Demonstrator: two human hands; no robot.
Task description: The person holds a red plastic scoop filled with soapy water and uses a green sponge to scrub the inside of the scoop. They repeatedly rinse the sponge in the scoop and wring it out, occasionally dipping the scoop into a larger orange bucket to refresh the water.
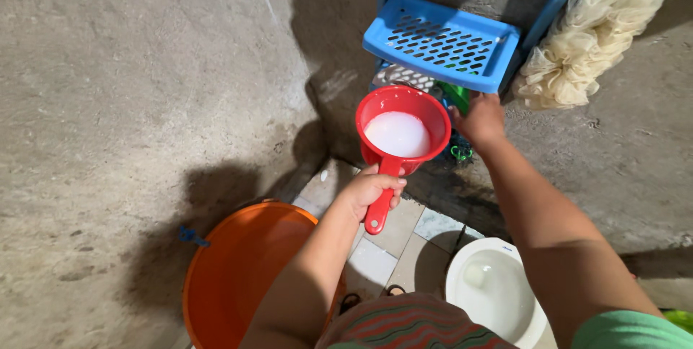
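My left hand (pixel 367 192) grips the handle of a red plastic dipper (pixel 401 132), held up level with milky white water in its bowl. My right hand (pixel 479 119) reaches under the blue slotted plastic shelf (pixel 442 42) in the corner and touches a green object (pixel 456 95) stored below it; what the fingers do there is partly hidden. The dipper hangs just left of that hand, in front of the shelf.
An orange bucket (pixel 238 269) stands at the lower left. A white squat toilet bowl (pixel 491 288) lies at the lower right on a tiled floor (pixel 397 237). A cream mesh bath sponge (pixel 588 35) hangs on the rough concrete wall (pixel 130 89) right of the shelf.
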